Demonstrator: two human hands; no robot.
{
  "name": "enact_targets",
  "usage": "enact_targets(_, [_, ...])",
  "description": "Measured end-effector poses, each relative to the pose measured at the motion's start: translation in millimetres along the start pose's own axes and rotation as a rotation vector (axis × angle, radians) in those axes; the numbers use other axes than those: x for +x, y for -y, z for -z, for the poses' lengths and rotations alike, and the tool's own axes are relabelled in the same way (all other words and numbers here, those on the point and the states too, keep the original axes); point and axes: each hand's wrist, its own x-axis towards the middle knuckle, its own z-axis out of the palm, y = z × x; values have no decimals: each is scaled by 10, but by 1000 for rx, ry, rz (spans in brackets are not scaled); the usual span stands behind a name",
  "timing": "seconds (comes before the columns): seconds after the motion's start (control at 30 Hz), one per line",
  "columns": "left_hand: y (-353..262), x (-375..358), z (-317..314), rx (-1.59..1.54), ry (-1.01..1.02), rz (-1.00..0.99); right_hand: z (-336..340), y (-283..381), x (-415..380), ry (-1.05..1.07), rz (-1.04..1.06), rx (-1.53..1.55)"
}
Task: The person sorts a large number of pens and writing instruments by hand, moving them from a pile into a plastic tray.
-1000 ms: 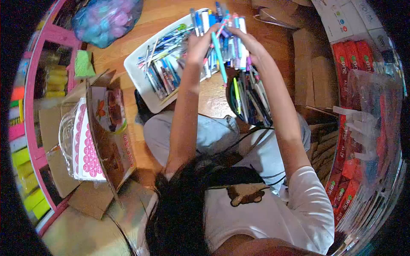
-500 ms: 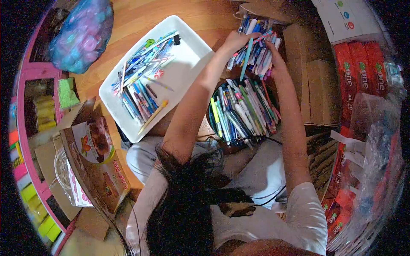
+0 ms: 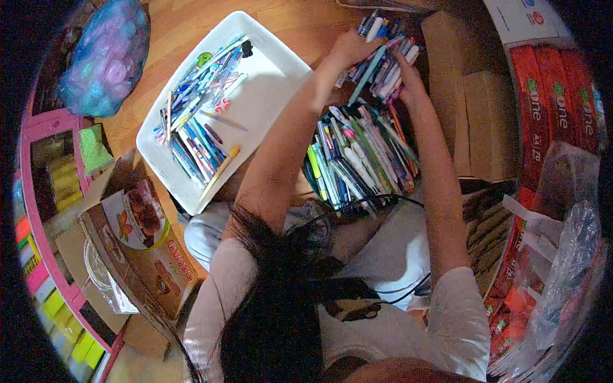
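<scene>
Far ahead of me, both hands are at a thick bundle of mixed pens (image 3: pixel 391 73). My left hand (image 3: pixel 353 48) grips it from the left with curled fingers. On the other side, my right hand (image 3: pixel 409 82) wraps the bundle's right edge; its fingertips are partly hidden among the pens. A long teal pen (image 3: pixel 366 78) slants down across the left of the bundle. Just below, nearer my lap, a dark round container is packed with upright and leaning pens (image 3: pixel 364 153). To the left, a white tray (image 3: pixel 271 70) holds loose pens, pencils and a paintbrush (image 3: pixel 220 171).
An opened cardboard box (image 3: pixel 469 121) and red paper-ream packs (image 3: pixel 541 96) stand at right, beside clear plastic wrap (image 3: pixel 562 255). A cacao carton (image 3: pixel 143 249) is at left, under a pink shelf (image 3: pixel 48 223). A blue plastic bag (image 3: pixel 105 57) lies upper left. A black cable (image 3: pixel 383 196) crosses my lap.
The whole view has shifted slightly, with most things appearing higher and a little to the left. Both hands stay at the pen bundle, with slight finger movement.
</scene>
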Motion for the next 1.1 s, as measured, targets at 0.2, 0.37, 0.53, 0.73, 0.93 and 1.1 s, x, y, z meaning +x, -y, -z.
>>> enact_targets(0.2, [152,93,81,181,-65,-51,-191,-81,-37,-32,159,-131])
enact_targets(0.37, [296,102,99,263,-236,-169,-293,-154,-127,-66,351,-257])
enact_targets(0.53, [313,29,160,186,-75,-8,-43,-214,57,5,283,-379])
enact_targets(0.73, [376,-23,168,139,-157,7,-211,172,-380,-50,54,-583])
enact_targets(0.93, [498,-82,211,170,-263,-199,203,14,20,-51,10,-607])
enact_targets(1.1, [102,-772,396,477,-419,-505,31,137,-551,-72,166,-941])
